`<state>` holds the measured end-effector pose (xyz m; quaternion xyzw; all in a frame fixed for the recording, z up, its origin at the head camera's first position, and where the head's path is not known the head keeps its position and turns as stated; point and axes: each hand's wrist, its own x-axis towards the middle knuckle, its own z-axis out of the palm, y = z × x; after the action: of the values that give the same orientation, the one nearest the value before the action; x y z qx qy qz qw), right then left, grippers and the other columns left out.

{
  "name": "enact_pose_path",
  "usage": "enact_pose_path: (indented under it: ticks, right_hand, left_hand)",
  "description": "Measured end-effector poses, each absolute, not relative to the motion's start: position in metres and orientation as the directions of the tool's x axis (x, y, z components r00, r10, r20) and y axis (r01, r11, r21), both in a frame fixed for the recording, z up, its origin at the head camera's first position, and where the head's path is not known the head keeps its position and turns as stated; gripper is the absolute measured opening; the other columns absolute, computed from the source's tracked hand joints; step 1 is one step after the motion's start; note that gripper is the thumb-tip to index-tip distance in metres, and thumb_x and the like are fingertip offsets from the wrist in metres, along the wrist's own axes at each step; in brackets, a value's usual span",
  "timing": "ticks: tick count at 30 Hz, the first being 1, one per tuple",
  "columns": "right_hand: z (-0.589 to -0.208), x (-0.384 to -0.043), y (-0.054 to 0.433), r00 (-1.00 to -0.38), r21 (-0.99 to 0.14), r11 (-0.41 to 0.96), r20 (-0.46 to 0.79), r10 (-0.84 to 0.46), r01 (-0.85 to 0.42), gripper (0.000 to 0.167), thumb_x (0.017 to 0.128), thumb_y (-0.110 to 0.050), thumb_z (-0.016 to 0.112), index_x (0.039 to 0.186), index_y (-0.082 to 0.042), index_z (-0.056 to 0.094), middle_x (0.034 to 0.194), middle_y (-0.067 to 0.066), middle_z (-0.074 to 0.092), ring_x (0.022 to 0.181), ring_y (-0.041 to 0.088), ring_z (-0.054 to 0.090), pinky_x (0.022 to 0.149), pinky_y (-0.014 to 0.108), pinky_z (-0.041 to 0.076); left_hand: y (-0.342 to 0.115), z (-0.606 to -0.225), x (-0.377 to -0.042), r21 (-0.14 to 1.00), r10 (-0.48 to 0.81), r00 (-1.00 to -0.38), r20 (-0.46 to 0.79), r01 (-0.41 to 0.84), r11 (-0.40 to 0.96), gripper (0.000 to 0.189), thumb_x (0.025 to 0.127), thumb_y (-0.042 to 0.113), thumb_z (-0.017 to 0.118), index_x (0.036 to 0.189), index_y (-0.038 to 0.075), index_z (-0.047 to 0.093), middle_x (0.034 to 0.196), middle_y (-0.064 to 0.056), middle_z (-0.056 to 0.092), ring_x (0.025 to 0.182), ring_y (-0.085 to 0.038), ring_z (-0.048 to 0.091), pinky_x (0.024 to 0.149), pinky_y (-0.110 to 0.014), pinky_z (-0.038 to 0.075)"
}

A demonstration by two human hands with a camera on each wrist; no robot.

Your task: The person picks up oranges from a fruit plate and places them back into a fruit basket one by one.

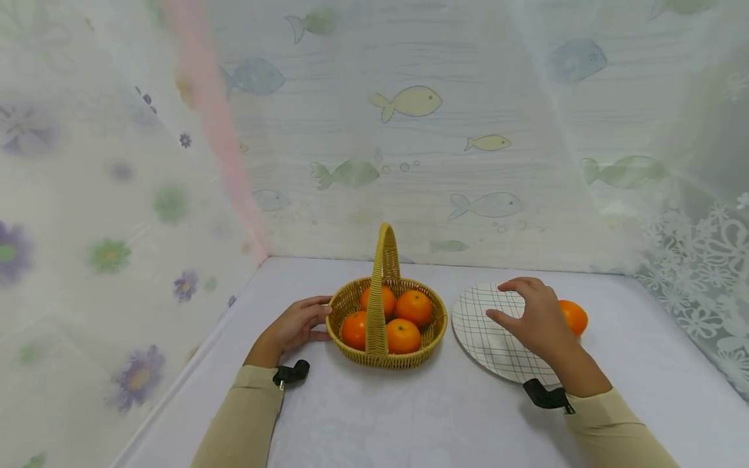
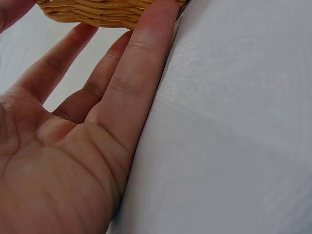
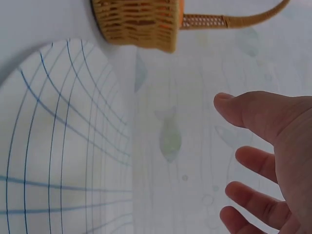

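My left hand (image 1: 297, 323) rests against the left side of a yellow wicker basket (image 1: 351, 354) with a tall arched handle. In the left wrist view its mostly straight fingers (image 2: 134, 78) touch the woven wall, and one lies along the tabletop. Several oranges (image 1: 414, 308) sit inside the basket. Over a round white plate with a grid of lines (image 1: 482, 338), my right hand (image 1: 541, 320) hovers with thumb and fingers spread apart and holds nothing. Partly hidden behind that hand is another orange (image 1: 573, 318), near the plate's right edge; I cannot tell whether it touches the plate.
A white cloth (image 1: 374, 416) covers the table. Behind stands a pale curtain with printed fish (image 1: 415, 102). Flowered sheeting (image 1: 111, 257) hangs on the left, and lacy white flowers (image 1: 696, 279) border the right side.
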<state>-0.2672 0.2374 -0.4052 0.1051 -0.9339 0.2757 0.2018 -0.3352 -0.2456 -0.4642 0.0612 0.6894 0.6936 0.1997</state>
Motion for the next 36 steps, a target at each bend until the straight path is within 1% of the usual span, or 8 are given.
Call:
enact_pose_path:
  ticks: [2, 7, 12, 20, 26, 30, 33, 36]
  right_hand:
    - [-0.404, -0.267, 0.244, -0.909, -0.481, 0.833, 0.412, -0.060, -0.273, 0.051, 0.084, -0.029, 0.087, 0.125, -0.006, 0.067, 0.141, 0.025, 0.054, 0.126, 0.052, 0.045, 0.099, 0.068, 0.043]
    - [-0.405, -0.270, 0.263, -0.937, -0.473, 0.866, 0.349, 0.016, -0.162, 0.058, 0.085, -0.036, 0.085, 0.130, -0.005, 0.064, 0.145, 0.032, 0.048, 0.127, 0.061, 0.040, 0.092, 0.074, 0.042]
    - [-0.407, -0.273, 0.282, -0.961, -0.454, 0.889, 0.264, 0.082, -0.049, 0.066, 0.086, -0.044, 0.082, 0.136, -0.007, 0.060, 0.147, 0.037, 0.042, 0.125, 0.065, 0.037, 0.088, 0.074, 0.041]
    - [-0.409, -0.275, 0.302, -0.980, -0.450, 0.892, 0.146, 0.132, 0.053, 0.081, 0.085, -0.049, 0.080, 0.144, -0.003, 0.049, 0.145, 0.044, 0.033, 0.119, 0.067, 0.035, 0.082, 0.071, 0.047]
    - [-0.408, -0.275, 0.311, -0.991, -0.476, 0.875, 0.044, 0.125, 0.090, 0.093, 0.084, -0.043, 0.081, 0.150, 0.005, 0.037, 0.138, 0.048, 0.031, 0.109, 0.063, 0.041, 0.074, 0.061, 0.052]
    - [-0.408, -0.277, 0.314, -0.991, -0.478, 0.868, -0.037, 0.130, 0.132, 0.095, 0.083, -0.036, 0.081, 0.149, 0.011, 0.030, 0.131, 0.048, 0.033, 0.103, 0.057, 0.048, 0.080, 0.060, 0.056]
    - [-0.408, -0.278, 0.314, -0.989, -0.474, 0.868, -0.073, 0.128, 0.147, 0.091, 0.083, -0.031, 0.080, 0.146, 0.013, 0.031, 0.127, 0.048, 0.034, 0.103, 0.055, 0.051, 0.085, 0.062, 0.058]
    - [-0.408, -0.279, 0.314, -0.988, -0.476, 0.866, -0.080, 0.132, 0.154, 0.086, 0.083, -0.027, 0.078, 0.144, 0.013, 0.033, 0.124, 0.046, 0.036, 0.103, 0.054, 0.050, 0.086, 0.062, 0.057]
  left_hand:
    - [-0.246, -0.464, -0.335, 0.981, 0.366, -0.911, -0.189, -0.190, 0.032, 0.057, 0.104, 0.024, 0.061, 0.156, 0.006, 0.044, 0.154, -0.015, 0.052, 0.122, -0.020, 0.065, 0.095, -0.049, 0.060]
    - [-0.245, -0.464, -0.336, 0.983, 0.372, -0.911, -0.179, -0.182, 0.027, 0.056, 0.104, 0.024, 0.061, 0.155, 0.006, 0.045, 0.153, -0.015, 0.052, 0.123, -0.021, 0.064, 0.095, -0.050, 0.060]
    - [-0.244, -0.465, -0.336, 0.983, 0.379, -0.908, -0.177, -0.181, 0.026, 0.057, 0.104, 0.025, 0.061, 0.156, 0.006, 0.044, 0.154, -0.016, 0.051, 0.122, -0.020, 0.064, 0.095, -0.050, 0.060]
    - [-0.243, -0.467, -0.335, 0.983, 0.375, -0.910, -0.176, -0.182, 0.019, 0.058, 0.104, 0.025, 0.062, 0.156, 0.006, 0.044, 0.154, -0.016, 0.051, 0.121, -0.020, 0.065, 0.095, -0.050, 0.060]
    - [-0.245, -0.467, -0.336, 0.983, 0.374, -0.911, -0.177, -0.180, 0.026, 0.058, 0.104, 0.025, 0.062, 0.156, 0.006, 0.044, 0.152, -0.015, 0.052, 0.120, -0.020, 0.065, 0.095, -0.049, 0.060]
    - [-0.245, -0.466, -0.336, 0.983, 0.371, -0.912, -0.177, -0.181, 0.023, 0.057, 0.104, 0.025, 0.062, 0.155, 0.007, 0.045, 0.152, -0.014, 0.053, 0.121, -0.021, 0.065, 0.095, -0.049, 0.060]
    - [-0.245, -0.465, -0.335, 0.984, 0.373, -0.911, -0.174, -0.180, 0.019, 0.056, 0.104, 0.024, 0.061, 0.155, 0.006, 0.045, 0.151, -0.014, 0.054, 0.121, -0.021, 0.065, 0.095, -0.050, 0.060]
    - [-0.245, -0.465, -0.335, 0.984, 0.375, -0.911, -0.171, -0.178, 0.016, 0.056, 0.104, 0.024, 0.061, 0.155, 0.006, 0.045, 0.150, -0.014, 0.055, 0.120, -0.020, 0.065, 0.095, -0.050, 0.060]
